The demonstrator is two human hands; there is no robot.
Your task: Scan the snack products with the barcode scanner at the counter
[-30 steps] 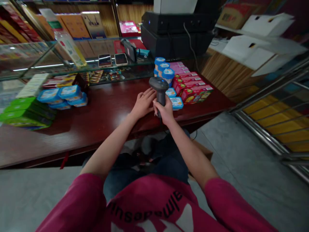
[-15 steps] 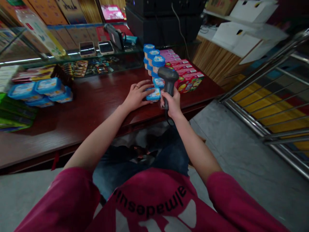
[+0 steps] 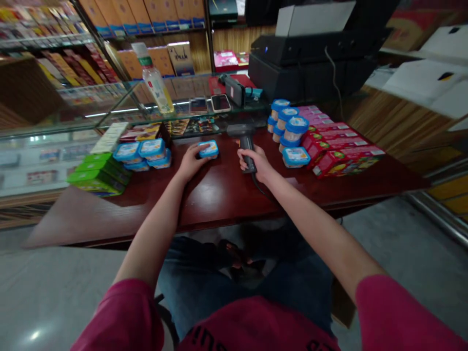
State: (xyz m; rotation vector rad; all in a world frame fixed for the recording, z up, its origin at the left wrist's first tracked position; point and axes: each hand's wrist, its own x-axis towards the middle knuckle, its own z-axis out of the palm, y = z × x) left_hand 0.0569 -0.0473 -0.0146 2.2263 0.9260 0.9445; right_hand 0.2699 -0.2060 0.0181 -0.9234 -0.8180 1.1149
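My left hand [image 3: 193, 162] is closed around a small plastic tub [image 3: 209, 149] with a blue lid, low over the dark red counter [image 3: 208, 195]. My right hand [image 3: 257, 162] grips the handle of a black barcode scanner [image 3: 246, 141], whose head points left toward the tub. A cable runs down from the scanner's handle. Left of my left hand, similar blue-lidded tubs [image 3: 151, 149] are stacked in two layers. To the right of the scanner stand more tubs [image 3: 295, 127], several of them stacked, with a single one [image 3: 296, 157] in front.
Red and pink boxes [image 3: 340, 146] line the counter's right side. Green boxes [image 3: 100, 170] sit at the left. Behind, a glass shelf carries a bottle [image 3: 157, 85] and a phone [image 3: 220, 103]. A black machine [image 3: 292, 68] stands at the back.
My left hand has carried the blue-lidded tub left, away from the right-hand tubs and toward the left stack. The scanner has moved away from those tubs too. The view has turned left.
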